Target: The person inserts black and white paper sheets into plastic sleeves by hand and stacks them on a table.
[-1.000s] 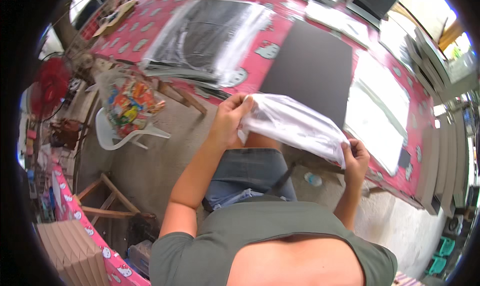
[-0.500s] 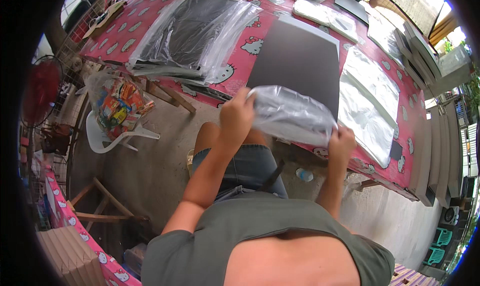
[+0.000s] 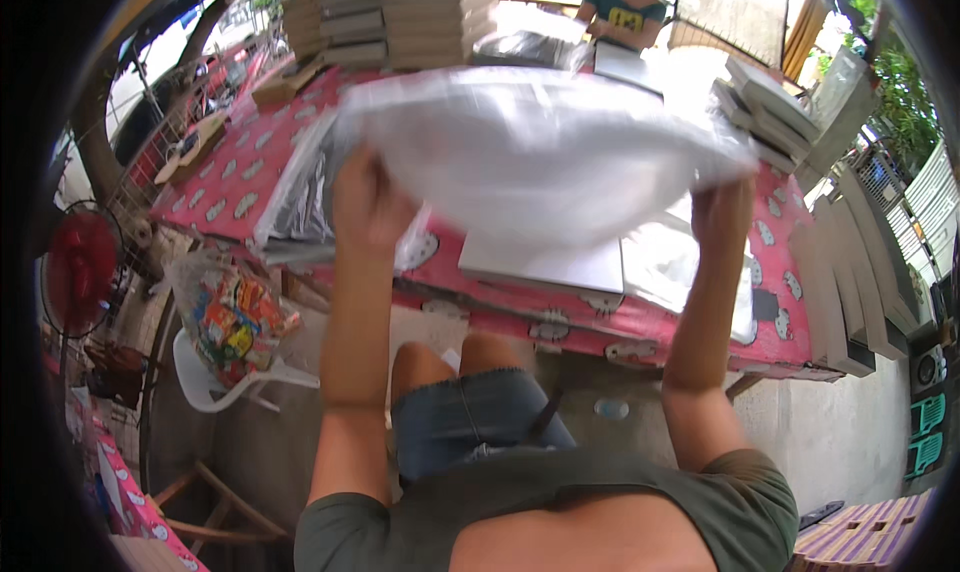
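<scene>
Stretched between my two hands, a clear plastic sheet (image 3: 540,162) billows above the table, smeared by motion; I cannot tell whether it is a single sheet or a bag. My left hand (image 3: 372,197) is closed on its left end, and my right hand (image 3: 722,200) grips the right end. Under the plastic lies a pale flat board (image 3: 545,262), its far part hidden. To the left, a dark panel in clear plastic (image 3: 315,197) rests on the table, partly behind my left hand. Shiny plastic-wrapped flat pieces (image 3: 665,267) lie right of the board.
The table has a pink patterned cloth (image 3: 215,187). Tall stacks of flat boards (image 3: 425,22) stand at the back, and a person (image 3: 622,17) is beyond them. More boards lean at the right (image 3: 840,282). A white chair (image 3: 205,377) holds a bag of colourful packets (image 3: 240,322), near a red fan (image 3: 82,272).
Both hands have risen and moved away from me, spreading farther apart. The plastic has gone from the table's front edge to billowing over the table. My view has tilted up.
</scene>
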`<action>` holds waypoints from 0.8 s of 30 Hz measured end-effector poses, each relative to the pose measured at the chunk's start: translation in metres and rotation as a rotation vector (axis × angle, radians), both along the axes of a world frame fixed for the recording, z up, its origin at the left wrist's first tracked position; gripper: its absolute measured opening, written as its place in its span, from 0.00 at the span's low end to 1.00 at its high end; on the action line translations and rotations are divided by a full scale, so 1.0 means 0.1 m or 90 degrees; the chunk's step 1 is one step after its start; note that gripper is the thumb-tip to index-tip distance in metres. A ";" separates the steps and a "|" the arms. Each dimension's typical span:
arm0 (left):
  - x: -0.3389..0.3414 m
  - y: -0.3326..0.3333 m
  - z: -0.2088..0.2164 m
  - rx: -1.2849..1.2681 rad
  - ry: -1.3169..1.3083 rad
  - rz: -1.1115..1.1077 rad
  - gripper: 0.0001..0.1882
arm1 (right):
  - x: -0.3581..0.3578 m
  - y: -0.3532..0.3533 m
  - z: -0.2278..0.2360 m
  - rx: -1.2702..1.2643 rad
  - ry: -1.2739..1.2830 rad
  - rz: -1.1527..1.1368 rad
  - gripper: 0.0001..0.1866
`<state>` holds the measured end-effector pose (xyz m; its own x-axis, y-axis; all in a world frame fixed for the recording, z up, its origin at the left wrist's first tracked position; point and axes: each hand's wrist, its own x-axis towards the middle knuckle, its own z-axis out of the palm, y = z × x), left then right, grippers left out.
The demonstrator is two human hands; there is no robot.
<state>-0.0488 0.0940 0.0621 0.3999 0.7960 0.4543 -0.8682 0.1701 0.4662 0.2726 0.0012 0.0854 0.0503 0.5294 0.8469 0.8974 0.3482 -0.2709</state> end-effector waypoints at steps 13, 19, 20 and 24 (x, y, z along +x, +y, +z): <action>0.24 1.72 -1.09 0.203 0.651 0.723 0.17 | 0.33 1.64 -1.11 -0.132 0.473 0.238 0.19; 0.69 1.33 -0.82 0.124 0.526 0.540 0.17 | 0.29 1.55 -0.64 -0.154 0.384 0.096 0.30; 0.63 1.27 -0.83 0.120 0.596 0.539 0.18 | 0.35 1.57 -0.70 -0.161 0.359 0.042 0.33; 0.50 0.96 -0.94 -0.030 0.404 0.447 0.16 | 0.47 1.41 -1.05 -0.413 0.566 0.109 0.48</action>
